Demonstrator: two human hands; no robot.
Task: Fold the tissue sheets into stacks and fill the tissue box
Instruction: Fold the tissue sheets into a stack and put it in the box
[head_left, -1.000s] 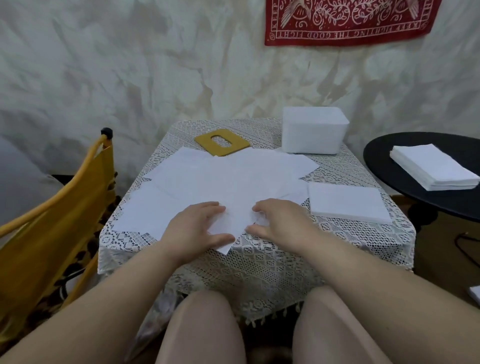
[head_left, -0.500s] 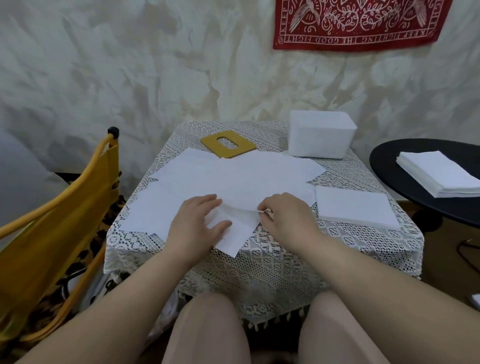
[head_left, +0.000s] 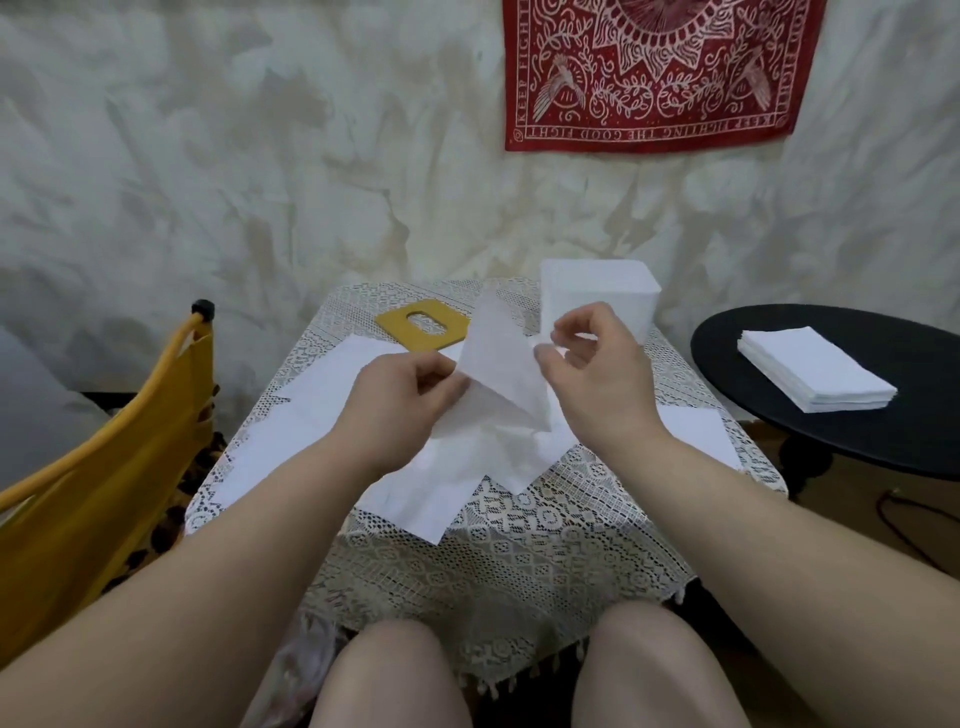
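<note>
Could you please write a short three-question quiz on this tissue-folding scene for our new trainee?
1. True or false: the left hand pinches the raised tissue sheet.
2. Where does the yellow lid lie? A) on the black side table B) on the lace tablecloth, left of the white tissue box C) on the yellow chair
3. Fill in: the tall stack of folded tissues rests on the ____ side table.

Key
1. True; the sheet stands lifted between both hands, with the right hand at its other edge.
2. B; it lies on the lace tablecloth, left of the white tissue box.
3. Black.
</note>
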